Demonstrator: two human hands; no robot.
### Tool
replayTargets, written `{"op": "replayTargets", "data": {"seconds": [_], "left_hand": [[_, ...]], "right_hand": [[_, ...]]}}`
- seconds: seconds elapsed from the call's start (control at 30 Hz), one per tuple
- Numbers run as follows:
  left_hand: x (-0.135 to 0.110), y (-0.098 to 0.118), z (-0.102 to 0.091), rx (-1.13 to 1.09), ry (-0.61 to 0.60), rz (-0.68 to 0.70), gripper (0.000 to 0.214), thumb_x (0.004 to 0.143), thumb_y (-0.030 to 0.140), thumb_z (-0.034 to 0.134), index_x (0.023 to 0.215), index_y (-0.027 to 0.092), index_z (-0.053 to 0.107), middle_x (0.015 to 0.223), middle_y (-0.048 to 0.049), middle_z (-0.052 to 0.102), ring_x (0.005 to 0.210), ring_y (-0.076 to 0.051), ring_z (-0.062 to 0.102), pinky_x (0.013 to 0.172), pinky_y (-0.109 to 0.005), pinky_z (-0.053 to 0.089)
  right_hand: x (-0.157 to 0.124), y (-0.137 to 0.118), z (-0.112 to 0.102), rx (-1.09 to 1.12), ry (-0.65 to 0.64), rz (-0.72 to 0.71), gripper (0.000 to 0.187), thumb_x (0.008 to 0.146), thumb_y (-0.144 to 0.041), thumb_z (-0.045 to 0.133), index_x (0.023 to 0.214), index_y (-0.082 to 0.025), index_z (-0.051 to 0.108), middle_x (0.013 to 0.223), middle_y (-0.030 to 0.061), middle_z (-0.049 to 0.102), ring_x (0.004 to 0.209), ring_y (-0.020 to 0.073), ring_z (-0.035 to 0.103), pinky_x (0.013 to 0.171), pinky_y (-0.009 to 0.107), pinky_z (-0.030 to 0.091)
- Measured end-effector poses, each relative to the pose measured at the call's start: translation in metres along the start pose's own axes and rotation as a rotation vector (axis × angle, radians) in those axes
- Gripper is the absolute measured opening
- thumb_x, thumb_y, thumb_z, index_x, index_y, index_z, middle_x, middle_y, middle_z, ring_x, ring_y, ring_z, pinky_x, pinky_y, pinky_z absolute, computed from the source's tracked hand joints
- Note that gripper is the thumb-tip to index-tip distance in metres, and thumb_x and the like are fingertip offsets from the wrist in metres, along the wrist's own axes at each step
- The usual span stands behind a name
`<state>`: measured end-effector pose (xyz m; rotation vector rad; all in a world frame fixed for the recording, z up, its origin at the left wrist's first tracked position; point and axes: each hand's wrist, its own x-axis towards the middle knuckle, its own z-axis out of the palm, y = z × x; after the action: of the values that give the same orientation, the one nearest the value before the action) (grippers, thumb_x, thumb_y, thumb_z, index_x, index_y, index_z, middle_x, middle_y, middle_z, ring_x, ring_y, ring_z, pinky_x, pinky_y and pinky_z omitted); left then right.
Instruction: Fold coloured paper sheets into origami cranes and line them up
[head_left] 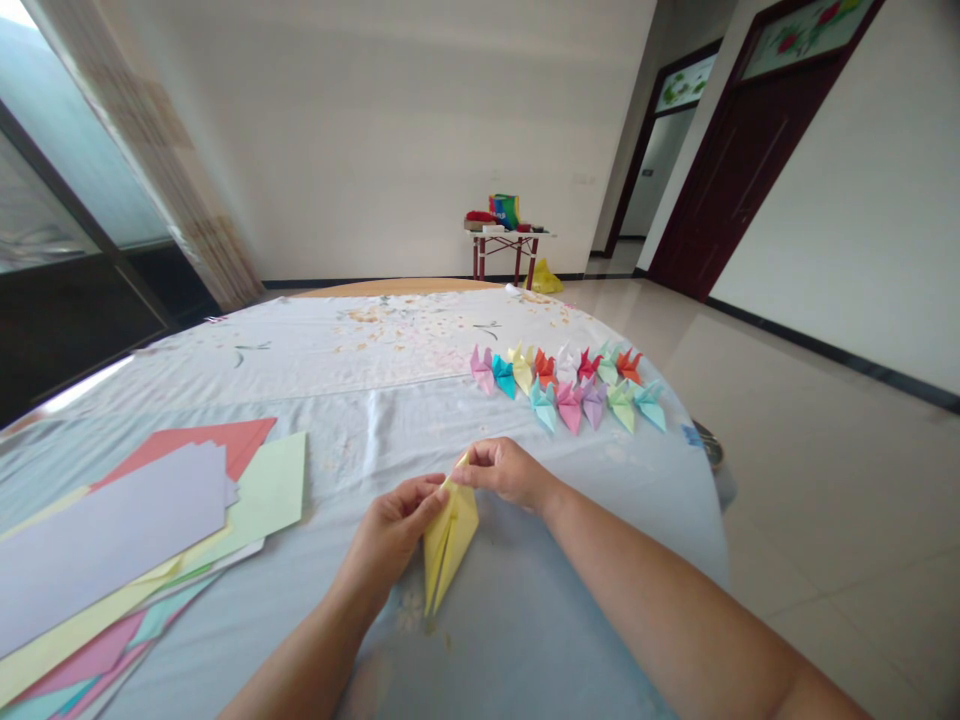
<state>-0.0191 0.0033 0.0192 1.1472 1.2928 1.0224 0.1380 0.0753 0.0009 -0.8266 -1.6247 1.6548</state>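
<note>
The left hand (390, 532) and right hand (504, 472) are closed in a pinch on the upper end of a narrow folded yellow origami paper (450, 540), its pointed lower end extending below both grips.

On the floral tablecloth (315, 345), two rows of bright paper cranes (566, 388), coloured sheets (112, 530) piled left, and far back, a red-legged table (504, 250) near a dark door (739, 170)

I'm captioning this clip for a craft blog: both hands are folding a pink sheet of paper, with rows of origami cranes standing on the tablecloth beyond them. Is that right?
Not quite: the folded paper is yellow, not pink, as the head view shows. The rest stands: the left hand and right hand are folding it, with rows of origami cranes on the tablecloth beyond them.
</note>
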Motion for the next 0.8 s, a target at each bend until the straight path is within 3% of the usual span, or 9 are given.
{"op": "replayTargets", "data": {"seconds": [0.3, 0.43, 0.53, 0.8], "left_hand": [[-0.002, 0.005, 0.003, 0.004, -0.019, 0.013, 0.034, 0.065, 0.048, 0.062, 0.06, 0.014, 0.062, 0.095, -0.0074, 0.066, 0.076, -0.017, 0.057, 0.067, -0.025, 0.043], [-0.003, 0.006, 0.004, 0.001, -0.018, -0.005, 0.035, 0.065, 0.049, 0.061, 0.069, 0.014, 0.066, 0.085, -0.0066, 0.068, 0.072, -0.017, 0.057, 0.064, -0.026, 0.043], [0.0, 0.0, 0.003, 0.035, -0.027, -0.015, 0.035, 0.065, 0.047, 0.062, 0.076, 0.014, 0.067, 0.092, -0.0073, 0.067, 0.072, -0.017, 0.058, 0.062, -0.025, 0.043], [0.006, -0.014, -0.003, 0.053, -0.002, 0.009, 0.029, 0.063, 0.041, 0.066, 0.069, 0.013, 0.067, 0.113, -0.0099, 0.06, 0.078, -0.019, 0.058, 0.066, -0.028, 0.044]], "right_hand": [[0.0, 0.001, -0.001, -0.052, 0.03, -0.02, 0.033, 0.068, -0.045, 0.063, 0.068, -0.012, 0.063, 0.058, -0.0019, 0.055, 0.053, 0.0074, 0.044, 0.053, 0.02, 0.035], [0.0, 0.001, 0.0, -0.055, 0.036, -0.032, 0.034, 0.068, -0.046, 0.064, 0.068, -0.012, 0.063, 0.058, -0.0018, 0.054, 0.053, 0.0073, 0.044, 0.053, 0.02, 0.034], [0.0, 0.0, 0.003, -0.073, 0.033, -0.028, 0.034, 0.067, -0.046, 0.064, 0.069, -0.011, 0.063, 0.058, -0.0023, 0.053, 0.052, 0.0066, 0.042, 0.051, 0.019, 0.032], [-0.002, -0.004, 0.006, -0.006, 0.048, -0.003, 0.032, 0.061, -0.042, 0.07, 0.07, -0.012, 0.063, 0.063, -0.0014, 0.059, 0.055, 0.0074, 0.047, 0.055, 0.021, 0.035]]}}
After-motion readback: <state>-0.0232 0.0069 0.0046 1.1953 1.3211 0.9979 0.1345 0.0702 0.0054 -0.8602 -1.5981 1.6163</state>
